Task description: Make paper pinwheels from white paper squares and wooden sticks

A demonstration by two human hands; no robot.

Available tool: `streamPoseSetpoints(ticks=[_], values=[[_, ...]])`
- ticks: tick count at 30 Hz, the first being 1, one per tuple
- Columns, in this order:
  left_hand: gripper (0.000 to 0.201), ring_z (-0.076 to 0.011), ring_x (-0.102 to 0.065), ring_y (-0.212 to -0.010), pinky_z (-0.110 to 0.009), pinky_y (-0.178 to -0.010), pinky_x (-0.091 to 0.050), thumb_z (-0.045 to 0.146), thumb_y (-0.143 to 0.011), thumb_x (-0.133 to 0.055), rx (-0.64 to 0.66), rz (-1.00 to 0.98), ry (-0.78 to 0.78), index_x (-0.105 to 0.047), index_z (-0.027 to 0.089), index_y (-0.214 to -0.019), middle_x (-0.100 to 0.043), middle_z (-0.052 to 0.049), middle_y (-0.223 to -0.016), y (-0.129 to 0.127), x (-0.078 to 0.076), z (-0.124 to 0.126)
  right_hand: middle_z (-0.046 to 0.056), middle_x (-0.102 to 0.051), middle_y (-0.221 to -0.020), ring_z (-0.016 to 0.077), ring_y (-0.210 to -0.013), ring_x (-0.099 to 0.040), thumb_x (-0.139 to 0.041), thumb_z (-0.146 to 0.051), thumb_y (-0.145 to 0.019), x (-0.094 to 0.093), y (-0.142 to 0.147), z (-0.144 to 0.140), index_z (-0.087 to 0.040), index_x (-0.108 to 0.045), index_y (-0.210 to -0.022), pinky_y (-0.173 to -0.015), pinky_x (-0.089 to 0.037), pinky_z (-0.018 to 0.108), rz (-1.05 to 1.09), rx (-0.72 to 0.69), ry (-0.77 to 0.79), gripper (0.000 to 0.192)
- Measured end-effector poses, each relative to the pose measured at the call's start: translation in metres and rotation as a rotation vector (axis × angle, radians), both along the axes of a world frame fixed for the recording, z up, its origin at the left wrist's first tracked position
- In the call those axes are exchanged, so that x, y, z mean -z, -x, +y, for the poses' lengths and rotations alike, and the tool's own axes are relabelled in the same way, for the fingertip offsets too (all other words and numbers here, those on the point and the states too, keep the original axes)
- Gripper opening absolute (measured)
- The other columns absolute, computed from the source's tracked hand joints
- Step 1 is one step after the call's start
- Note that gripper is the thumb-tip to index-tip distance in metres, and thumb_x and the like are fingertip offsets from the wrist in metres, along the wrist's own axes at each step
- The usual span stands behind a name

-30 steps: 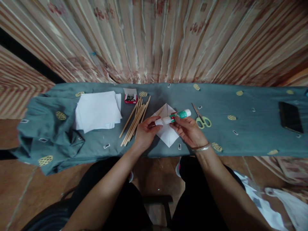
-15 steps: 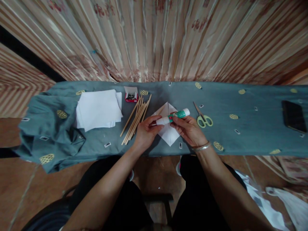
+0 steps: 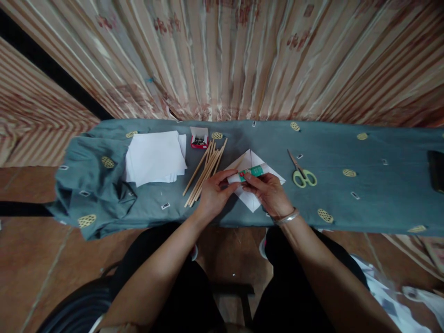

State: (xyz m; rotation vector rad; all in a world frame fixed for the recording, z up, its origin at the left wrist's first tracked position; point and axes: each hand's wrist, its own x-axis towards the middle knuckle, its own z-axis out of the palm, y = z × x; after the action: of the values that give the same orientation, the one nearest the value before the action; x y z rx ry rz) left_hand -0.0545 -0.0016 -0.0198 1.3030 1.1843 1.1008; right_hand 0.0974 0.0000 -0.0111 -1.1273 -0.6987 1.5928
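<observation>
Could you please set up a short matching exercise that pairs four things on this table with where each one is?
1. glue stick
2. scissors
3. wooden sticks
4. white paper stack

A. far left on the cloth
B. held in both hands
C. right of the folded paper
D. between the stack and the folded paper

Pairs: 1-B, 2-C, 3-D, 4-A

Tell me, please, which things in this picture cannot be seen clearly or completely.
- Glue stick, head view: both ends covered by the left hand and right hand; whether its cap is on cannot be told.
- Folded paper: its near part hidden by the hands.
- Small red box: contents too small to name.
- Dark flat object: cut off by the right edge.
</observation>
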Motion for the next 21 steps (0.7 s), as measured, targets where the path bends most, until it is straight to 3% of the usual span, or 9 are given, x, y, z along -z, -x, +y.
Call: streamPoseSetpoints(ticks=[6, 11, 16, 21], values=[[0.036, -0.0206, -0.069, -0.085, -0.033, -0.08, -0.055, 0.031, -0.068, -0.074, -0.038, -0.002, 0.0, -0.073, 0.014, -0.1, -0.074, -0.008, -0.1, 0.015, -0.001, -0.003, 0.004, -0.075, -0.08, 0.0147, -0.069, -0.069, -0.084, -0.049, -0.058, 0.003, 0.003, -0.005, -0.017, -0.073, -0.084, -0.06, -0.055, 0.024, -0.228, -0.121, -0.123, 0.043], [0.041, -0.0173, -0.066, -0.075, -0.028, -0.072, -0.053, 0.037, -0.064, -0.075, -0.285, 0.059, -0.052, -0.072, 0.014, -0.098, -0.074, -0.004, -0.088, 0.061, -0.001, 0.001, 0.007, -0.074, -0.095, 0.0179, -0.083, -0.069, -0.074, -0.049, -0.071, 0.007, -0.026, -0.007, -0.02, -0.068, -0.099, -0.079, -0.055, 0.034, -0.573, -0.046, -0.34, 0.041], [0.033, -0.0214, -0.065, -0.089, -0.034, -0.087, -0.049, 0.035, -0.071, -0.068, -0.44, 0.447, -0.139, -0.073, 0.017, -0.098, -0.073, -0.005, -0.095, 0.113, 0.0, -0.004, 0.008, -0.074, -0.095, 0.0201, -0.085, -0.069, -0.065, -0.045, -0.081, 0.011, -0.05, -0.011, -0.019, -0.066, -0.105, -0.081, -0.054, 0.038, -0.796, -0.056, -0.409, 0.035], [0.022, -0.0258, -0.06, -0.103, -0.041, -0.097, -0.045, 0.03, -0.074, -0.065, -0.411, 0.82, -0.237, -0.072, 0.018, -0.091, -0.072, -0.008, -0.098, 0.126, 0.005, -0.009, 0.009, -0.074, -0.097, 0.0208, -0.085, -0.07, -0.061, -0.041, -0.084, 0.008, -0.054, -0.018, -0.018, -0.065, -0.106, -0.079, -0.055, 0.037, -0.908, -0.108, -0.45, 0.033]])
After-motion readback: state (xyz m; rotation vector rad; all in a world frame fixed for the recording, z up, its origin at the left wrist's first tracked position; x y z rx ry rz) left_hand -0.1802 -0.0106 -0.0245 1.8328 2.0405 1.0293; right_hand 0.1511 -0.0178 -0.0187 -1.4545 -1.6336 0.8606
